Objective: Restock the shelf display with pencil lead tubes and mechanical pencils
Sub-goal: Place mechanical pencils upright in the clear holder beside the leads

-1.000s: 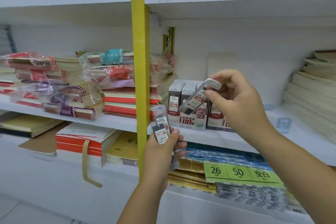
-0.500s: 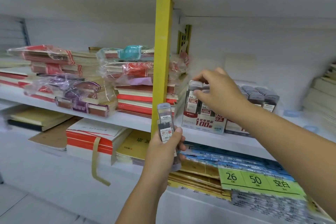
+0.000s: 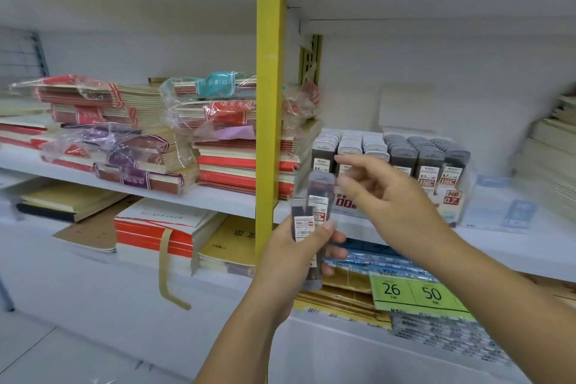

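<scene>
My left hand (image 3: pixel 293 256) grips a small bundle of dark pencil lead tubes (image 3: pixel 313 212) upright in front of the yellow shelf post. My right hand (image 3: pixel 383 196) is blurred, empty, with relaxed fingers just right of the tops of those tubes. Behind it on the middle shelf stands the lead display box (image 3: pixel 448 196), filled with rows of white-capped tubes (image 3: pixel 349 146) on the left and grey-capped tubes (image 3: pixel 427 153) on the right. No mechanical pencils are visible.
A yellow post (image 3: pixel 268 103) divides the shelving. Wrapped stacks of notebooks (image 3: pixel 131 140) fill the left bay. Paper stacks (image 3: pixel 554 159) lie at the far right. Below are green price tags (image 3: pixel 411 293) and more booklets. A flat white packet (image 3: pixel 498 209) lies right of the box.
My right hand set its tube into the white-capped rows of the display box, let go, and drew back toward the tubes in my left hand. The view shifted left.
</scene>
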Available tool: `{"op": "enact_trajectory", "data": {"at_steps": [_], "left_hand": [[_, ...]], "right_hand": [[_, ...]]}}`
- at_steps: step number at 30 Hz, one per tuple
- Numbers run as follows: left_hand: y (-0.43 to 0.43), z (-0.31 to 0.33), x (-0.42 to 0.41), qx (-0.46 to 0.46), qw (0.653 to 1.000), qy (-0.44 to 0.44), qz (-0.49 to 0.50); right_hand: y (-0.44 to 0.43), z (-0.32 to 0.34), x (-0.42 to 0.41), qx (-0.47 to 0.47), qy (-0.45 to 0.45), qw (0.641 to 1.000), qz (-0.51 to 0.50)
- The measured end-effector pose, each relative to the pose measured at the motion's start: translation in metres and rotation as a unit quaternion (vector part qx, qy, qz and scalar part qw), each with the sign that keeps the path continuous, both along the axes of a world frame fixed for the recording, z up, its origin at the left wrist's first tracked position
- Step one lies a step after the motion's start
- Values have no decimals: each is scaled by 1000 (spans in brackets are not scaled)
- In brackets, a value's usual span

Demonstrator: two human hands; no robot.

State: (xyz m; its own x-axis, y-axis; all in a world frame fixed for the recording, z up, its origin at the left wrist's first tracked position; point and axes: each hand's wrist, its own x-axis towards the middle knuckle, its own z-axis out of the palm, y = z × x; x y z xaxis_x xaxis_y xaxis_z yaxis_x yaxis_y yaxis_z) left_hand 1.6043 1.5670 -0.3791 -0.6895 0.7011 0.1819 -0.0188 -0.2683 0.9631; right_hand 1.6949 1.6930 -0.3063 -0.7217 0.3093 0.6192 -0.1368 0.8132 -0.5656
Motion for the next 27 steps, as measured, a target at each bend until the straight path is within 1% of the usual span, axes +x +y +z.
{"op": "enact_trajectory", "data": {"at_steps": [1, 2, 3, 6, 8, 10, 14, 19, 21, 24, 25, 27], "left_hand": [[2, -1, 4, -8, 1000, 10, -15], [4, -2, 8, -16, 999, 17, -29], [6, -3, 12, -24, 999, 19, -43], [12, -6, 21, -40, 996, 7, -73], [15, -7, 26, -46, 995, -3, -84], [18, -7, 30, -56, 995, -4, -88], [26, -10, 36, -76, 994, 12, -84], [37, -13, 39, -60, 994, 40, -82], [43, -12, 40, -53, 995, 46, -77], [51, -11, 38, -41, 996, 38, -62], [53, -11, 37, -32, 997, 29, -61], [57, -10, 36, -20, 998, 22, -57]], "right_hand": [[-1, -7, 5, -60, -30, 997, 25], [2, -14, 9, -98, -45, 993, 39], [5, -19, 13, -128, -44, 990, 45], [17, -29, 28, -224, 5, 974, 37], [25, -34, 38, -264, 25, 964, 21], [32, -38, 44, -281, 23, 959, 11], [37, -40, 53, -284, 21, 959, 15], [43, -39, 61, -253, 32, 967, 15], [50, -33, 67, -219, 83, 972, -3], [69, -4, 83, -167, 206, 963, -42], [75, 8, 88, -136, 223, 964, -52], [87, 28, 91, -58, 222, 971, -64]]}}
